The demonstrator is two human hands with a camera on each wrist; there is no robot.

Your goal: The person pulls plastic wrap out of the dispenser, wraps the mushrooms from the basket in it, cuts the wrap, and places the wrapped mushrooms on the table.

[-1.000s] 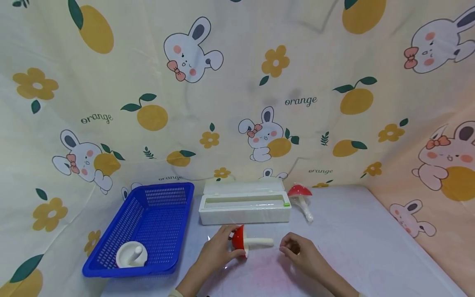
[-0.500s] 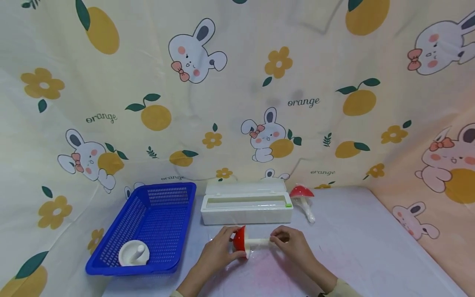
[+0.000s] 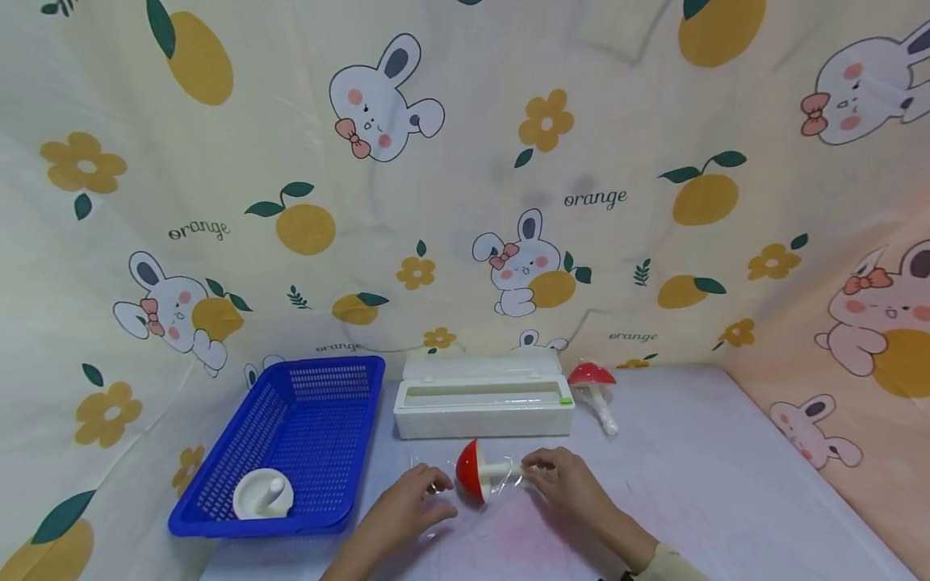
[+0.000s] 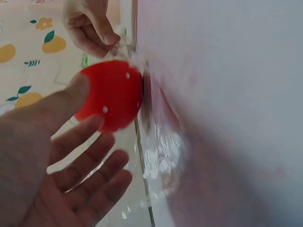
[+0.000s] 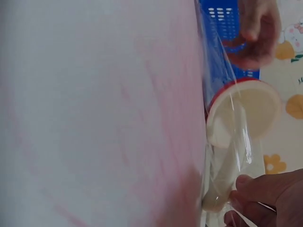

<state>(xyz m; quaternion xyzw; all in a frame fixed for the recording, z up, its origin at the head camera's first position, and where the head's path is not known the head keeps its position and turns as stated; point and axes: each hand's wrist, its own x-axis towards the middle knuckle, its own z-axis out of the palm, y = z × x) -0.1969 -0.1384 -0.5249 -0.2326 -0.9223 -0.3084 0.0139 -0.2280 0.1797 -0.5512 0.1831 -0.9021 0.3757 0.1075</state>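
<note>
Mushroom point(image 3: 474, 474) between left hand point(image 3: 410, 502), fingers spread wide, and right hand point(image 3: 567, 482), pinching clear film point(image 5: 244, 137) at its stem point(image 3: 500, 469); white box point(image 3: 483, 424), second mushroom point(image 3: 592, 376) beyond the fingers; blue basket point(image 3: 312, 436) left of them.

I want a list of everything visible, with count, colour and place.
Table: 1, whitish, beneath
Printed cloth: count unclear, cream, behind
Basket: 1, blue, left
Box: 1, white, far side
Tab: 1, green, on box
Back mushroom: 1, red-white, beside box
Basket mushroom: 1, mainly white, in basket
Front mushroom: 1, red-cream, mid-table
Film: count unclear, clear, at front mushroom
Sleeve: 1, beige, right arm
Left hand: 1, bare, beside front mushroom
Right hand: 1, bare, pinching film
</note>
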